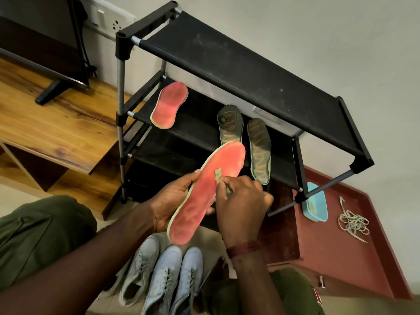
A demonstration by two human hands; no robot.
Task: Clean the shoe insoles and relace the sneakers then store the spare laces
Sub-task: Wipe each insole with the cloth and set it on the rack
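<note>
- Sneakers [168, 276] stand on the floor nearest the person, just below the hands.
- Red insole [204, 194] in hand lies face up across the left hand [175, 196], whose fingers curl round its edge; that palm should back the spot being rubbed.
- Right hand [243, 201] pinches a small green cloth [218, 173] against the insole's middle; short firm strokes along its length would likely lift grime without creasing it.
- Shoe rack [227, 53] holds a second red insole [169, 105] and two dark insoles [259, 151] below its top shelf.
- Blue tub [316, 205] and loose laces [352, 221] lie farther right.
</note>
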